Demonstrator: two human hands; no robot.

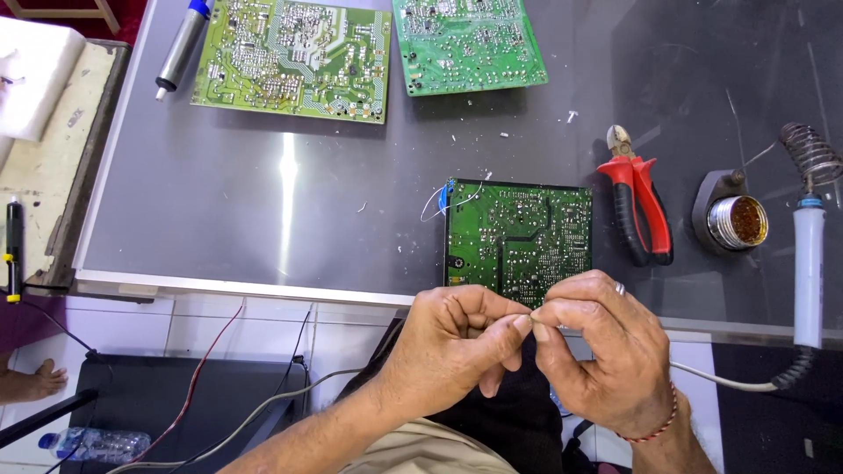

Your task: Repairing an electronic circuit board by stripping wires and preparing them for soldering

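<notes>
Left hand point(457, 347) and right hand point(597, 347) meet fingertip to fingertip, pinching something too small to identify; a green circuit board point(518, 239) lies just beyond them on the table point(219, 202).

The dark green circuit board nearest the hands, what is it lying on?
The dark green circuit board lies on a grey sheet covering the bench. Its near edge is hidden behind the left hand and right hand.
</notes>
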